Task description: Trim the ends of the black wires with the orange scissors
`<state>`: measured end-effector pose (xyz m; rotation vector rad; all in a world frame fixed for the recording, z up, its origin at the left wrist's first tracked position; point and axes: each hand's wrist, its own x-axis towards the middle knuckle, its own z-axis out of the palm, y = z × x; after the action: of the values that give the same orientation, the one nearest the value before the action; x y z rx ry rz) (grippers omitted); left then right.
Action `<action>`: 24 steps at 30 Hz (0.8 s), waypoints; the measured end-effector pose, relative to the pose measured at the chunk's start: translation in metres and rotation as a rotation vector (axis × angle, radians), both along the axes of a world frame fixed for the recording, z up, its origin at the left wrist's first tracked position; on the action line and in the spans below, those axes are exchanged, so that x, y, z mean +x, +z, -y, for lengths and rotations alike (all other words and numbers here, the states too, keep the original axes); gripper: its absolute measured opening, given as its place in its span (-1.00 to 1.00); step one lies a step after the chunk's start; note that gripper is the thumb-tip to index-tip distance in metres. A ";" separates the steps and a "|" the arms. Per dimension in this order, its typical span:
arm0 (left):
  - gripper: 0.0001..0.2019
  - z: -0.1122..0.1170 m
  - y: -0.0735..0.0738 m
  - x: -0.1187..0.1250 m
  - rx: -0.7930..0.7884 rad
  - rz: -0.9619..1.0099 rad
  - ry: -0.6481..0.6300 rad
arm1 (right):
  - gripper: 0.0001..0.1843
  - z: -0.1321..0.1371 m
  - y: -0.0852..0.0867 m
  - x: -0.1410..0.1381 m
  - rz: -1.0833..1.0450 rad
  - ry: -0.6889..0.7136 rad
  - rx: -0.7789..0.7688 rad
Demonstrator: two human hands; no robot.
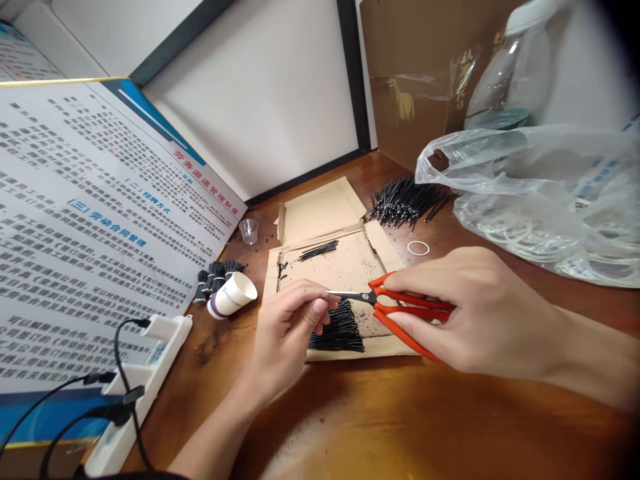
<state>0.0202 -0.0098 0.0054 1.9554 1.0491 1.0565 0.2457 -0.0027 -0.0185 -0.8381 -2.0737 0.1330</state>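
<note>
My right hand (480,313) is closed round the orange handles of a small pair of scissors (400,308), whose blades point left. Their tip meets the fingertips of my left hand (293,323), which is pinched on something too thin to make out. Just below the blades a bundle of short black wires (343,330) lies on a flattened cardboard box (345,267). A smaller bunch of black wires (319,251) lies further back on the cardboard.
A big heap of black wires (407,200) lies beside a clear plastic bag (540,200) of rubber bands. One loose rubber band (419,248), a tipped paper cup (233,295), a small clear cup (249,231), a power strip (140,387) and a printed board (90,220) surround the work area.
</note>
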 end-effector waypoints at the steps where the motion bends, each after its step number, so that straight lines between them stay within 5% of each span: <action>1: -0.83 0.000 0.000 0.000 -0.002 -0.004 -0.003 | -0.81 0.000 0.000 0.000 -0.002 0.003 -0.005; 12: -0.83 0.002 -0.002 -0.003 -0.029 -0.018 -0.037 | -0.72 -0.001 0.000 -0.001 0.052 0.035 -0.040; 24: -0.86 0.002 -0.002 0.000 -0.154 0.092 0.034 | -0.82 0.000 -0.001 -0.001 0.013 0.018 -0.039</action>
<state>0.0198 -0.0120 0.0033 1.7564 1.0828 1.0423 0.2444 -0.0022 -0.0195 -0.8462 -2.0970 0.1790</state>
